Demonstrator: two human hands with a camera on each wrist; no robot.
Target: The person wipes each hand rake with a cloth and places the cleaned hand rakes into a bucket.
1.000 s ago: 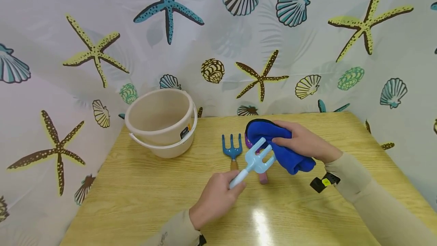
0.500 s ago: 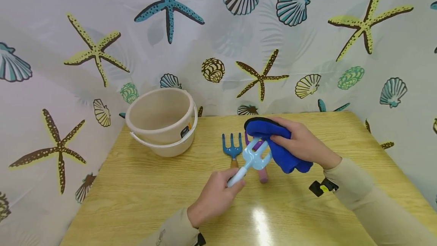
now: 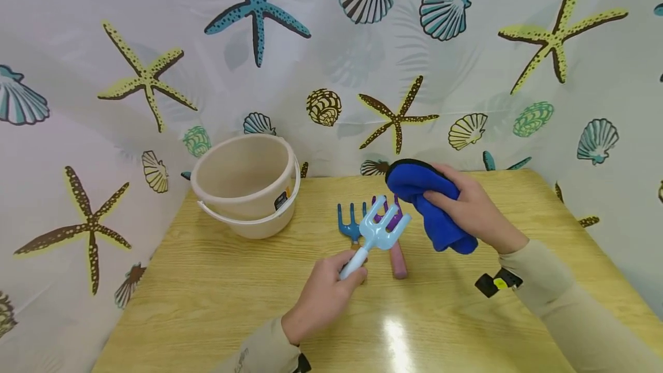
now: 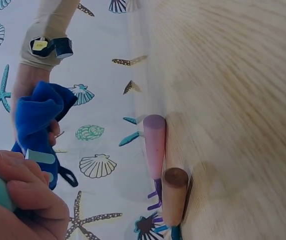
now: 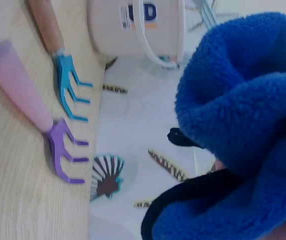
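Observation:
In the head view my left hand [image 3: 327, 292] grips the handle of a light blue hand fork [image 3: 378, 231], its three tines tilted up and away. My right hand [image 3: 473, 212] holds a bunched blue cloth [image 3: 432, 206] with black edging, just right of the tines and apart from them. Beneath them on the table lie a blue hand fork [image 3: 352, 228] with a wooden handle and a purple hand fork [image 3: 397, 258] with a pink handle. In the right wrist view the fluffy cloth [image 5: 243, 100] hides most of the right hand.
A cream bucket [image 3: 259, 212] with a white handle stands at the back left of the wooden table [image 3: 217, 304]. Behind and at the sides hangs a white curtain [image 3: 321, 45] printed with starfish and shells.
The cloth was over the light blue fork's tines; my right hand has lifted it up and to the right, off them. My left hand has shifted slightly left with the fork.

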